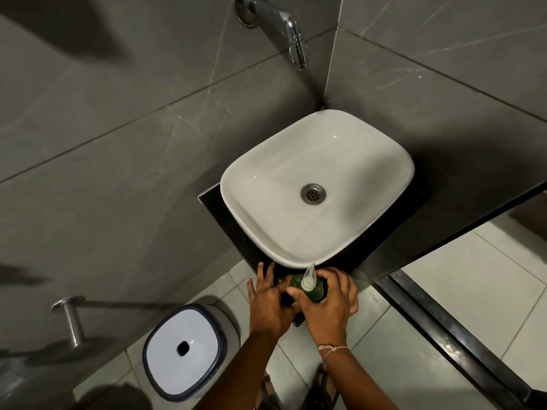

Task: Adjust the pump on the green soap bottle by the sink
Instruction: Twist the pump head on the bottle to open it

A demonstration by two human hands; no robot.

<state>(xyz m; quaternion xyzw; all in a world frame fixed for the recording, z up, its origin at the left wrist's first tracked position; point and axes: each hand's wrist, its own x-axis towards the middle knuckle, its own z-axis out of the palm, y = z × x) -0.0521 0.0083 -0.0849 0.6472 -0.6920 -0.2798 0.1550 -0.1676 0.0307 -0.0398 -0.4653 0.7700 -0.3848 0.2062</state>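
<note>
Grey tiled walls meet behind a white sink (296, 247) on a dark desk (225, 220). At its front edge stands the green soap bottle (315, 292). The right hand (328, 303) wraps its fingers around the bottle. The left hand (268, 303) rests beside it, fingers spread. The clear pump (309, 278) points at the sink.

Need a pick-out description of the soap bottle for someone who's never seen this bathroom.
Find the white sink in the tiled corner. At its near edge, on the dark counter, stands the soap bottle between two hands. It is the only green item, with a pale pump pointing toward the sink.
</note>
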